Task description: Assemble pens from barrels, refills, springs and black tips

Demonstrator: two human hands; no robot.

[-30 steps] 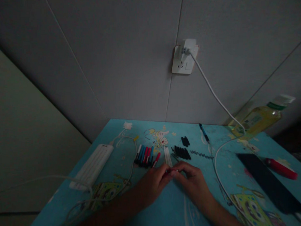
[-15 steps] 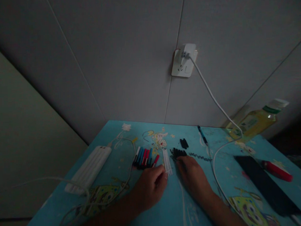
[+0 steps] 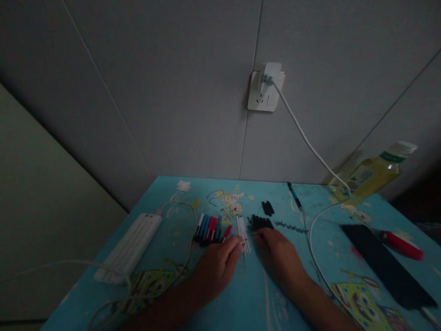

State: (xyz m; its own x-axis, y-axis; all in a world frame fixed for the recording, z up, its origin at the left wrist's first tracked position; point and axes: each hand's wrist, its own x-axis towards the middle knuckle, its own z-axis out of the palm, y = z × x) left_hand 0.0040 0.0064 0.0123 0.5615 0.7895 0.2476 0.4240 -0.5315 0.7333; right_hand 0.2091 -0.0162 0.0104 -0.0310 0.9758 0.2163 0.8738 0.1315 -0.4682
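Since one second ago, the right hand (image 3: pixel 277 253) has been parting from the left hand (image 3: pixel 216 262); the two were meeting at the near end of the white rods (image 3: pixel 240 226), and now they are standing apart, one on each side of them. These slim rods are lying side by side on a patterned blue table (image 3: pixel 247 304), their long axes running away from the person.

Just right of the white rods, a row of black pieces (image 3: pixel 262 222) is lying close together, each pointing mostly away from the person and leaning a little to the left at its far end. The right hand is clearly the nearer one: the row is lying directly ahead of its fingers, which are bending over the near end. Whether they are gripping anything is hidden from view.

On the left of the white rods, the left hand is hovering low by their near ends. Its thumb and forefinger appear to be pinching a slim light piece (image 3: pixel 244 241) with a dark tip, which is pointing rightward, across the rods' direction.

Farther left of the white rods, a bundle of coloured pens (image 3: pixel 210 227) is resting, with a short red piece (image 3: pixel 227 231) lying between bundle and rods.
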